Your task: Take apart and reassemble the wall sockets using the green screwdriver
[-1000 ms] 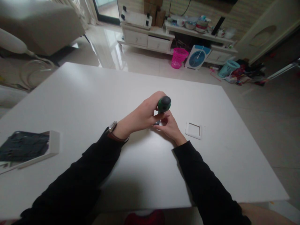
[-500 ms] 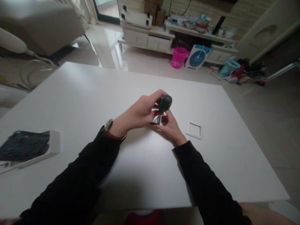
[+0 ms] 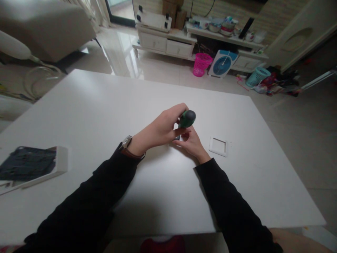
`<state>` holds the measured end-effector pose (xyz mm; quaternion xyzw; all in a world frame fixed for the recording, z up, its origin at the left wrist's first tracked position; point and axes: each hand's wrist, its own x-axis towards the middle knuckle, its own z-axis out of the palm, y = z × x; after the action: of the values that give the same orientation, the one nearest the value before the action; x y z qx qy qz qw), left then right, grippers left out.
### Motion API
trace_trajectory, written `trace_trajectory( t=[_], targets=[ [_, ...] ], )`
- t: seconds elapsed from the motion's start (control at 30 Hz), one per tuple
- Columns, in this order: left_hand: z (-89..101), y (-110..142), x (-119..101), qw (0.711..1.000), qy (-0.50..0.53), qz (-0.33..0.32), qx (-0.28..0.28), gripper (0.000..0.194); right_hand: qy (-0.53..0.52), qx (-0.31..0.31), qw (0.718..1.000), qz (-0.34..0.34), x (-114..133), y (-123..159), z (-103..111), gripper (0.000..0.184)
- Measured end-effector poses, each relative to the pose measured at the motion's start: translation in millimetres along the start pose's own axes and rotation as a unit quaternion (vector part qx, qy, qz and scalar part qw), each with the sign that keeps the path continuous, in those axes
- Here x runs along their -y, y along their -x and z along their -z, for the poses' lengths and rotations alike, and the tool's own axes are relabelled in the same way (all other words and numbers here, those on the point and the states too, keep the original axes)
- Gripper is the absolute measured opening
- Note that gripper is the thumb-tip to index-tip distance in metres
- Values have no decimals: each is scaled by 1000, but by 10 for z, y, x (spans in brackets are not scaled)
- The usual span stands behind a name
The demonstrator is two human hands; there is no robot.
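My left hand (image 3: 165, 126) is closed round the green and black handle of a screwdriver (image 3: 187, 118), whose butt end points up toward me. The screwdriver's shaft runs down toward a small white piece with a dark edge (image 3: 177, 138), mostly covered by my fingers. From the right, my right hand (image 3: 193, 143) grips that piece between thumb and fingers on the table. Where the screwdriver's tip meets it is hidden. To the right of my right hand lies a white square frame (image 3: 218, 153) with a rectangular opening.
On the left of the white table (image 3: 110, 102) is an open white box (image 3: 62, 160) with dark moulded parts (image 3: 28, 163) in it. Tiny bits (image 3: 231, 143) lie beside the square frame. Beyond the table stand a pink basket (image 3: 202, 65) and a blue fan (image 3: 221, 64).
My left hand first turned with the screwdriver, uncovering part of the white piece, then turned back over it. The handle now leans slightly further right. My right hand has stayed in place.
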<state>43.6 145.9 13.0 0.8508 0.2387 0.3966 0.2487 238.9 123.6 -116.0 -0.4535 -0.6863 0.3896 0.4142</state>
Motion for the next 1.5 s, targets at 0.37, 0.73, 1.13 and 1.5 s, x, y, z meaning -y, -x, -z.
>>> trace_trajectory(
  t=[0.37, 0.73, 1.13, 1.5],
  targets=[
    [179, 29, -39, 997, 29, 19, 68, 41, -21, -40, 999, 6, 26, -10, -14, 80],
    [142, 38, -43, 986, 153, 62, 17, 50, -12, -36, 999, -3, 111, -5, 10, 80],
    [175, -4, 383, 919, 146, 184, -315, 31, 11, -39, 999, -16, 156, 14, 23, 89],
    [-110, 321, 933, 838, 135, 465, -251, 17, 4, -35, 999, -10, 128, 3, 36, 87]
  ],
)
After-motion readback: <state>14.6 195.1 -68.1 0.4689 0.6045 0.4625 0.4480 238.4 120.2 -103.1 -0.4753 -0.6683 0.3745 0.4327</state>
